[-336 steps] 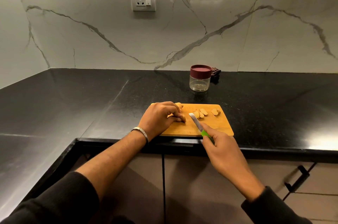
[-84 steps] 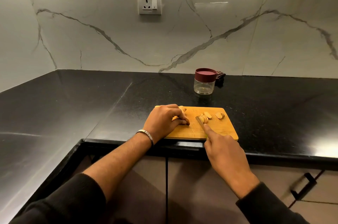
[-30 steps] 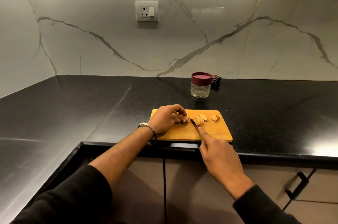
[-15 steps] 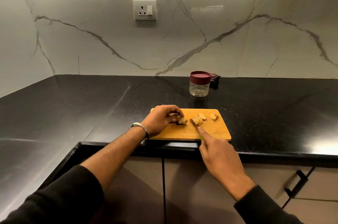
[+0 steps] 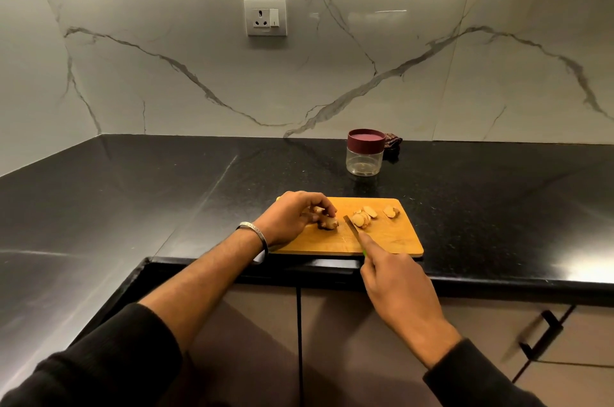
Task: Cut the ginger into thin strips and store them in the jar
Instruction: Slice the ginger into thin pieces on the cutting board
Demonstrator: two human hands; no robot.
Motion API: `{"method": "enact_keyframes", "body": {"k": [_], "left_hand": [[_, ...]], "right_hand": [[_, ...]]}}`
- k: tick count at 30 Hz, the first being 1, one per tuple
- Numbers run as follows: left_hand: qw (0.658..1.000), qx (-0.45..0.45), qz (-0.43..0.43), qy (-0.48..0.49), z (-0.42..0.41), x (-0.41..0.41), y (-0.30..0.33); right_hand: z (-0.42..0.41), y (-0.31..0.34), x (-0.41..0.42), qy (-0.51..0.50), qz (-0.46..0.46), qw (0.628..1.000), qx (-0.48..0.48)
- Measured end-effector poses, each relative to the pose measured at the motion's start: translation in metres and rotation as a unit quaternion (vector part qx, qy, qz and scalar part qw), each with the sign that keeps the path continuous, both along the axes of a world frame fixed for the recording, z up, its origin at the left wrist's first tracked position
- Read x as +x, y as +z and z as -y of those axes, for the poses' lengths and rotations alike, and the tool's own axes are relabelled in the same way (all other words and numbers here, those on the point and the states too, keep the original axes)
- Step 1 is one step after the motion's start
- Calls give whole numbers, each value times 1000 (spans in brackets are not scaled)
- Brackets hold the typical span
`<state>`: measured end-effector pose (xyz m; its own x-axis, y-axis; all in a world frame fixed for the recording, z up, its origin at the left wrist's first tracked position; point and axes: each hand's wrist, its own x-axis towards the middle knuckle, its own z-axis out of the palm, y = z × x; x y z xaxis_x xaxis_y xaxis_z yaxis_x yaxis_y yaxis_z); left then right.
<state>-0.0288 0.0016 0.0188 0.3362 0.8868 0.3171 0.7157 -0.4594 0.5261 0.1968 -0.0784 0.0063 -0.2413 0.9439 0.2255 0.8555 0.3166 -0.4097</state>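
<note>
Your left hand (image 5: 292, 217), a bangle (image 5: 254, 234) on its wrist, curled its fingers over the ginger root (image 5: 327, 222) and held it down on the wooden cutting board (image 5: 392, 240). Your right hand (image 5: 398, 287) gripped a green-handled knife (image 5: 352, 227), forefinger stretched along the blade's back, the tip between the root and a small pile of ginger slices (image 5: 363, 217); one more slice (image 5: 391, 211) lay apart to the right. Behind the board on the black table (image 5: 166, 194) stood the clear jar (image 5: 364, 157), maroon lid on, nothing visible inside. Compared with half a second earlier, the blade sat in much the same spot and the slices had not moved.
</note>
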Motion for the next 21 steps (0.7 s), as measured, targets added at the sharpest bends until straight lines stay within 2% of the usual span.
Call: {"method": "enact_keyframes", "body": {"k": [13, 21], "left_hand": [[995, 98, -9, -8, 4, 2, -10], [992, 129, -16, -1, 5, 1, -12]], "right_hand": [[2, 2, 0, -2, -4, 1000, 10], [0, 0, 2, 0, -10, 1000, 14]]}}
